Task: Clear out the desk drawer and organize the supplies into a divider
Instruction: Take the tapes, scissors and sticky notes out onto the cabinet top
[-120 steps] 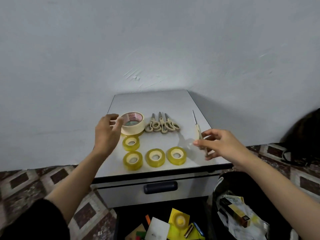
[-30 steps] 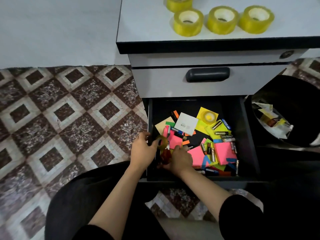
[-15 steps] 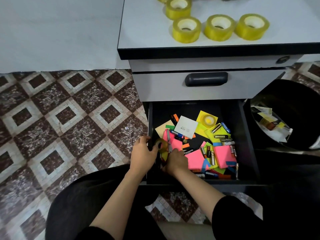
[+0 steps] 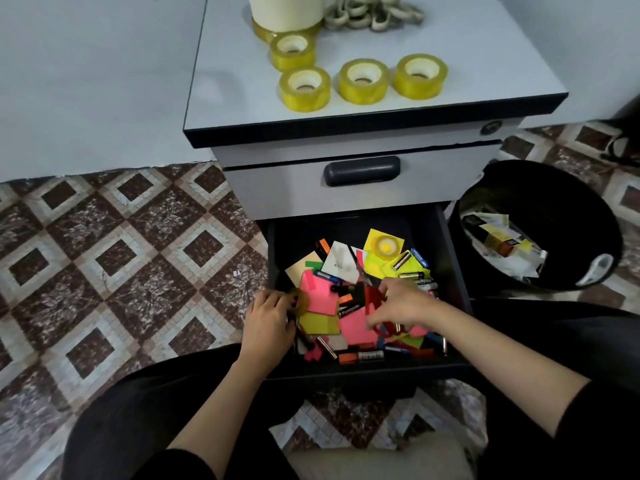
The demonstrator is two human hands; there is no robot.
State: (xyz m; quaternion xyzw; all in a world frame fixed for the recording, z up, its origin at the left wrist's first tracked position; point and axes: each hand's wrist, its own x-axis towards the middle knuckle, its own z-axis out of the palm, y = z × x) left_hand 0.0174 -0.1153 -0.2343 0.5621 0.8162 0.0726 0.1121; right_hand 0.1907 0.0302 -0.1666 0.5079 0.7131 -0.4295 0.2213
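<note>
reaching into the open drawer (image 4: 454,258), the left hand (image 4: 268,320) at its left edge pinches a small amber tape roll (image 4: 302,301) in a closed grip, the ring's flat face turned up, while the right hand (image 4: 403,306) curls its grip round a red-handled object (image 4: 383,329) whose long axis i cannot tell. the drawer holds pink and yellow sticky notes (image 4: 320,296), batteries (image 4: 410,274) lying at mixed angles and another small roll (image 4: 384,244) near its back right corner.
</note>
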